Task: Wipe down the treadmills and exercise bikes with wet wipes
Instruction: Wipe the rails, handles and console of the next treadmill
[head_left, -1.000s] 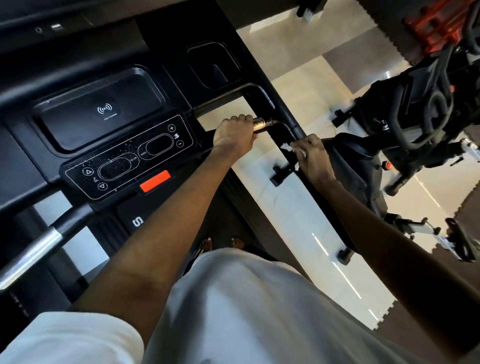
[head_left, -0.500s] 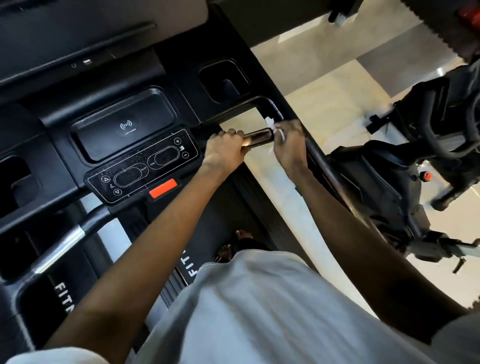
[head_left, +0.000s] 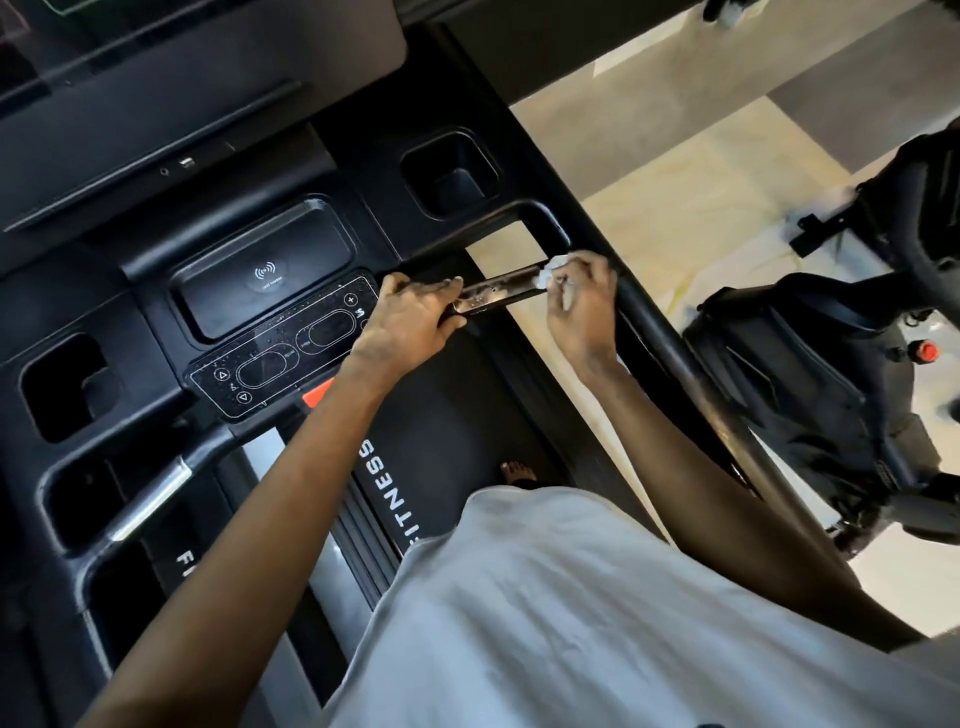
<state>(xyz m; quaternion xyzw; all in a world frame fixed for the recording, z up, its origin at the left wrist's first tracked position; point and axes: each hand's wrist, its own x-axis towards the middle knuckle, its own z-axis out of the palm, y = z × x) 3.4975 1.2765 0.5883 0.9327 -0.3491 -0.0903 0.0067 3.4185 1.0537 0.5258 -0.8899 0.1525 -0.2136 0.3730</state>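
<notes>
I stand on a black treadmill, facing its console (head_left: 280, 338) with a touch panel and an orange stop key. My left hand (head_left: 410, 317) grips the inner end of the right chrome pulse-grip bar (head_left: 498, 293). My right hand (head_left: 582, 301) pinches a small crumpled white wet wipe (head_left: 551, 270) against the outer end of that bar, where it meets the black side handrail (head_left: 670, 353). An exercise bike (head_left: 831, 374) stands to the right of the treadmill.
A wireless charging tray (head_left: 265, 275) and a cup holder (head_left: 452, 171) sit above the panel. The left chrome grip bar (head_left: 150, 493) and another holder (head_left: 62, 384) lie at the left. The treadmill belt (head_left: 441, 441) is under my feet; pale floor tiles (head_left: 701, 171) lie at the right.
My right hand with the wipe has come up the side handrail onto the outer end of the chrome bar. My left hand has stayed on the bar's inner end. The view has swung left.
</notes>
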